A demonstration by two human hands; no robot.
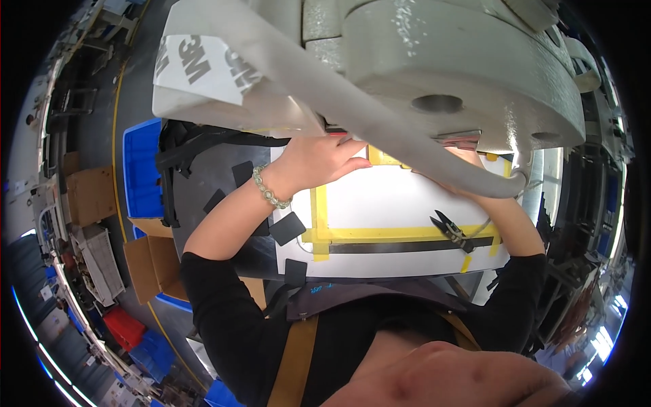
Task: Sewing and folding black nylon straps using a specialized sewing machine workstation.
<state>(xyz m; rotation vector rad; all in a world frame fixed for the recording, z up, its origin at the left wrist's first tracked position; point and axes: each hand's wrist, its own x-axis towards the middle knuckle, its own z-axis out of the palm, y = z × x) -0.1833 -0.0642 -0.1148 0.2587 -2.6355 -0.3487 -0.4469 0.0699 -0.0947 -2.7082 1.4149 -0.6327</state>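
"How far along is this?"

"Under way, I'd judge: both hands reach in at the bulky cream-grey metal machine, behind its thick grey tube, over a white board edged with yellow tape."

"Where's the work?"

"A bundle of narrow black fabric straps lies at left, one running to the left hand. No finished piece shows; the loose straps suggest more remains."

"And the grip?"

"Left thumb stretched apart from the fingers, tips hidden; right hand mostly covered. I can't tell whether either pinches anything. Black-bladed snips lie apart, open."
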